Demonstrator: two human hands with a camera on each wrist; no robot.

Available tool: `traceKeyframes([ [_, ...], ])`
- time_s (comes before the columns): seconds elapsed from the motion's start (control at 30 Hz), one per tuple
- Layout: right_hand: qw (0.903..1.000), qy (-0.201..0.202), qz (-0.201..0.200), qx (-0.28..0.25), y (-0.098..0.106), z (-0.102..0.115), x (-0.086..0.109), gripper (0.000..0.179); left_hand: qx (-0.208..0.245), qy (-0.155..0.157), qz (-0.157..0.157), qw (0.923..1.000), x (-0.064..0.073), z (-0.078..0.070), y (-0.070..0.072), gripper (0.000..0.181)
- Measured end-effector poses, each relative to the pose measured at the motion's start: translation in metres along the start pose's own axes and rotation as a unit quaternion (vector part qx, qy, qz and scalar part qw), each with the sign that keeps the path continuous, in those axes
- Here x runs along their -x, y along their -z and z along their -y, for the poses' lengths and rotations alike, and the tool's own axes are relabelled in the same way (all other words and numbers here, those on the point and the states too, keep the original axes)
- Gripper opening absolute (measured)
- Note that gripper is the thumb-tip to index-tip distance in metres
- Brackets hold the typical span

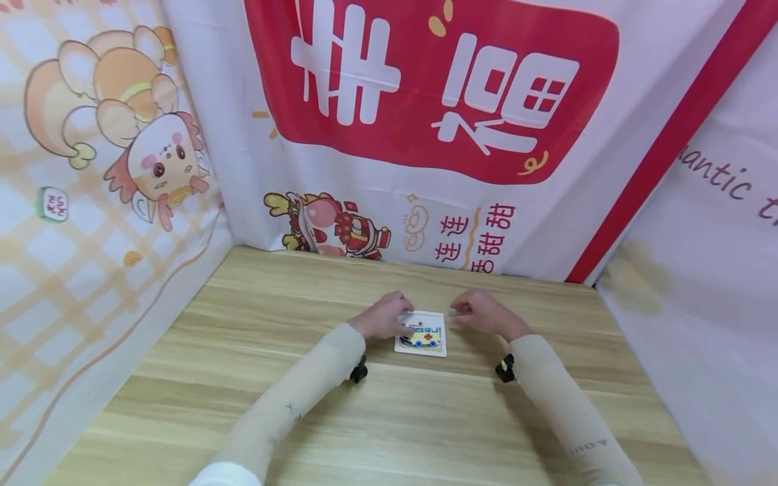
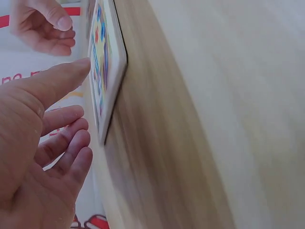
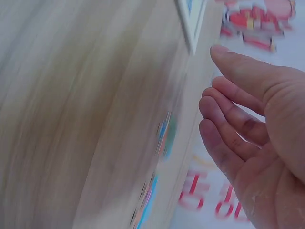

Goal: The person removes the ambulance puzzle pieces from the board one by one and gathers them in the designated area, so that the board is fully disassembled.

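Observation:
A small white-framed picture board (image 1: 445, 345) lies flat on the table, showing a yellow ambulance (image 1: 425, 335) with a red cross and blue wheels. My left hand (image 1: 385, 316) is at the board's left side, its thumb over the picture. In the left wrist view that thumb (image 2: 71, 76) points at the board's face, and the loosely bent fingers hold nothing. To the right of the board hovers my right hand (image 1: 484, 314), empty, with fingers relaxed. Below it, the right wrist view shows blurred coloured flat pieces (image 3: 167, 136) on the table.
Wood-grain table (image 1: 389, 418) lies under both arms. A white cloth with a red printed panel (image 1: 437, 155) hangs along the back edge. Printed cloths also hang at the left (image 1: 109, 270) and right (image 1: 699, 304). Dark devices (image 1: 358, 370) sit at both wrists.

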State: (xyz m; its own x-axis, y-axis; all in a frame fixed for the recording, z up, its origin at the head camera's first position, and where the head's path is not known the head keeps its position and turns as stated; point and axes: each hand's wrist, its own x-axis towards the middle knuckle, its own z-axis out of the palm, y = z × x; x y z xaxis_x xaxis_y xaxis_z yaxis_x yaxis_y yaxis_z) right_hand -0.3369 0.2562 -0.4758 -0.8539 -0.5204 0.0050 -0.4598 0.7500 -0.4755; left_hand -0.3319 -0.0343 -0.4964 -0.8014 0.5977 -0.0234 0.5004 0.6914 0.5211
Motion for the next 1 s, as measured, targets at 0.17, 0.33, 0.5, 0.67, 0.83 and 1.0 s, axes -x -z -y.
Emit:
traceKeyframes([
  [0.17, 0.9985, 0.036, 0.032, 0.026, -0.013, 0.028, -0.016, 0.032, -0.002, -0.009, 0.002, 1.0, 0.014, 0.011, 0.002, 0.059],
  [0.33, 0.9968, 0.042, 0.061, 0.028, -0.022, 0.051, -0.026, 0.035, 0.013, -0.023, 0.007, 0.9996, 0.024, 0.015, 0.003, 0.06],
  [0.5, 0.9953, 0.06, 0.072, 0.022, -0.03, 0.064, -0.031, 0.034, 0.032, -0.032, 0.002, 0.999, 0.027, 0.014, 0.004, 0.061],
  [0.67, 0.9922, 0.092, 0.078, 0.033, -0.035, 0.073, -0.03, 0.031, 0.037, -0.032, -0.003, 0.9988, 0.025, 0.017, 0.002, 0.059],
  [0.83, 0.9908, 0.099, 0.078, 0.05, -0.038, 0.072, -0.03, 0.031, 0.027, -0.046, -0.001, 0.9986, 0.023, 0.018, -0.004, 0.056],
  [1.0, 0.9885, 0.113, 0.082, 0.06, -0.042, 0.07, -0.033, 0.026, 0.016, -0.052, -0.005, 0.9985, 0.023, 0.015, -0.004, 0.054],
])
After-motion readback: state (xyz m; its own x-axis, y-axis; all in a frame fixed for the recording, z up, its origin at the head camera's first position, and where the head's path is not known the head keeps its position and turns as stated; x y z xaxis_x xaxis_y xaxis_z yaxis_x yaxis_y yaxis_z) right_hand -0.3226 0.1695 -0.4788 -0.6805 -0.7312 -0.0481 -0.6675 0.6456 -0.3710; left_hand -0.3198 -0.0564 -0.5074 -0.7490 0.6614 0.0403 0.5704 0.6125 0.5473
